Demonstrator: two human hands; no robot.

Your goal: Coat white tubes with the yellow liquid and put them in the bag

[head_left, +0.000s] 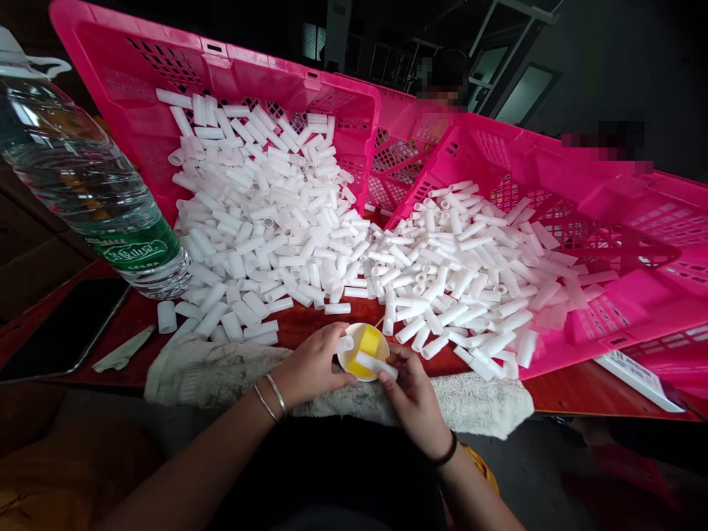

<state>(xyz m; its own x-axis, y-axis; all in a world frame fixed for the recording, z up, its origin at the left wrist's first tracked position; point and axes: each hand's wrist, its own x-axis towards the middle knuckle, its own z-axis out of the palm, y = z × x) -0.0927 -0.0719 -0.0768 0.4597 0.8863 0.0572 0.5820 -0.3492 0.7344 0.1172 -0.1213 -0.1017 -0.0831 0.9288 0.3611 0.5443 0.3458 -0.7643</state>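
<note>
My left hand [313,365] is closed at the left rim of a small white bowl [383,345], a short white plastic tube [344,344] between its fingers. Its thumb rests by the bowl's lower edge; whether it also grips the bowl I cannot tell. A yellow sponge-like block [369,341] sits inside the bowl. My right hand [412,394] pinches the right end of another white tube [369,361], whose far end lies over the bowl, close to the yellow block. Behind both hands, many loose white tubes [287,228] are heaped on the table.
Two tipped pink crates [119,48] [586,335] hold the tube heaps. A big water bottle [88,169], a phone [60,328] and a pale scrap [125,349] are at left. A dirty towel [215,372] lines the red table's [569,391] front edge. People are beyond.
</note>
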